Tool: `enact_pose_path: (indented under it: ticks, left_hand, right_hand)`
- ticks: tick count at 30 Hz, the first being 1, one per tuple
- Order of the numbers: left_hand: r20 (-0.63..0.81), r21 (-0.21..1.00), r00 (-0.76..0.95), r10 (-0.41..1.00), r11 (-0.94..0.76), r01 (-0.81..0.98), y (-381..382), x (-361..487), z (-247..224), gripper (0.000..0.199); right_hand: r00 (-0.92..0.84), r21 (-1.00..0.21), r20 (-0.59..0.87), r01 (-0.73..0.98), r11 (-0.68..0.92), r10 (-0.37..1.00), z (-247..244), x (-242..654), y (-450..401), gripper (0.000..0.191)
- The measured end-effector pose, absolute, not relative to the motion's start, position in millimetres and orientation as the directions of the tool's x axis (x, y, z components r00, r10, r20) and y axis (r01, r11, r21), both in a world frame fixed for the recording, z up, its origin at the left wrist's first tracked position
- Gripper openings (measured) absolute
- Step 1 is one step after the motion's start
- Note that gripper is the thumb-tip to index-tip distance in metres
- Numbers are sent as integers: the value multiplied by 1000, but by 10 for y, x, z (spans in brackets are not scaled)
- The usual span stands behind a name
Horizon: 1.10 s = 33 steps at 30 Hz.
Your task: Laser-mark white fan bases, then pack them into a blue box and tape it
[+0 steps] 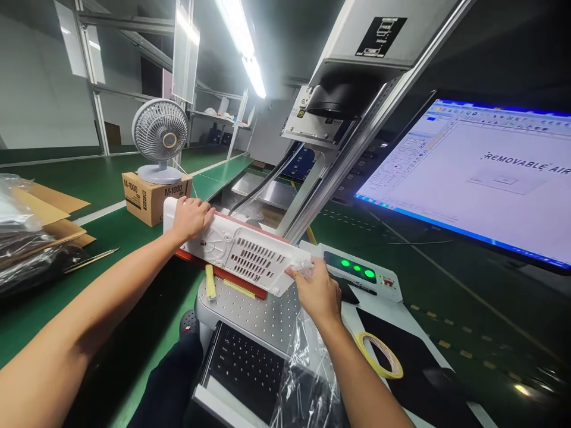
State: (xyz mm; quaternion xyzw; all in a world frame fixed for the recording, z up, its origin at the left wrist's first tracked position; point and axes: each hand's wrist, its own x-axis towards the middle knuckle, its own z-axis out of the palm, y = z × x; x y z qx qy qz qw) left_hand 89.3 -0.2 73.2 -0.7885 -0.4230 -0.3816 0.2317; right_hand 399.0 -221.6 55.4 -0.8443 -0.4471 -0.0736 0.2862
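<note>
White plastic panel [229,248], long, flat: rows of slots toward one end, circular moulding toward the other. Observed held near both ends, tilted, over the perforated plate [263,315].

To your upper left, a pale wall [31,89] stands behind metal framing [125,22]; a bright ceiling light [236,30] runs overhead, a shelf [223,121] stands farther back, and dark green floor [401,267] with dashed markings [444,344] spreads at your right.
</note>
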Motion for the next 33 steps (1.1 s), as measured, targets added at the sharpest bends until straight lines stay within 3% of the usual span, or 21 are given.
enact_pose_path:
  ticks: [6, 22, 33]
  left_hand:
    - [802, -66, 336, 493, -487, 871, -22, 905, 734, 54]
    - [792, -89, 371, 484, -509, 856, 3, 878, 747, 55]
    - [785, -80, 376, 493, -521, 850, -16, 863, 772, 54]
  right_hand:
    - [527, -297, 413, 849, -437, 743, 462, 4007, -2197, 29]
    - [567, -324, 344, 820, -472, 748, 552, 3958, -2234, 29]
    - [524, -344, 396, 846, -407, 754, 528, 3954, -2245, 24]
